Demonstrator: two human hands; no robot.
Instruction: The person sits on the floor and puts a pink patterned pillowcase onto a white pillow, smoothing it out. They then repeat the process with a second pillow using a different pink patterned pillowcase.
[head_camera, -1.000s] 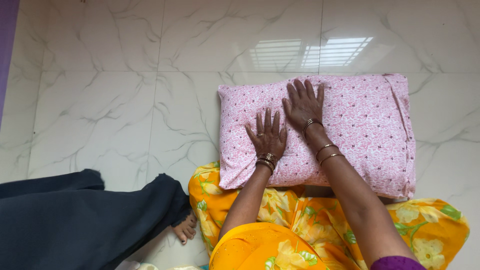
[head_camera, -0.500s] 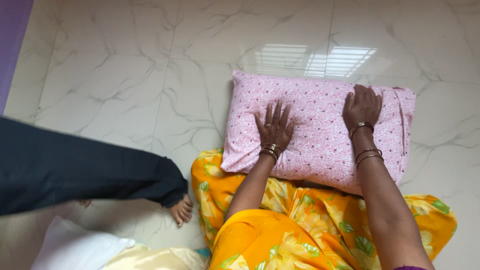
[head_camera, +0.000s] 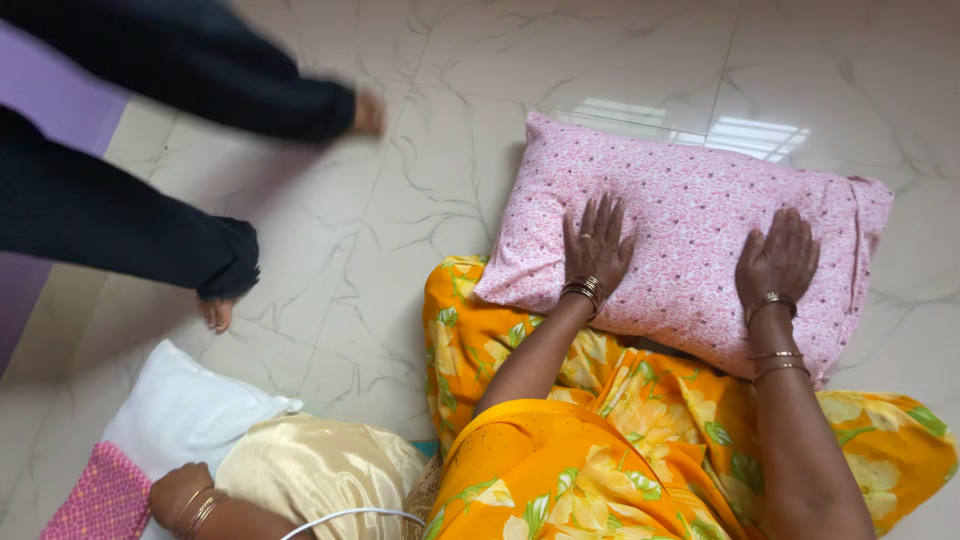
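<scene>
Off to the left, dark trouser legs and bare feet of another person crossing; lower left, a white pillow, cream cloth, someone else's hand. Pink pillow lying on white marble floor, near edge on the orange lap. Left hand and right hand flat on it, fingers spread, pressing down.

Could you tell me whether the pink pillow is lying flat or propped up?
Flat: the pink pillow lies on the floor, both palms pressed on it.
</scene>
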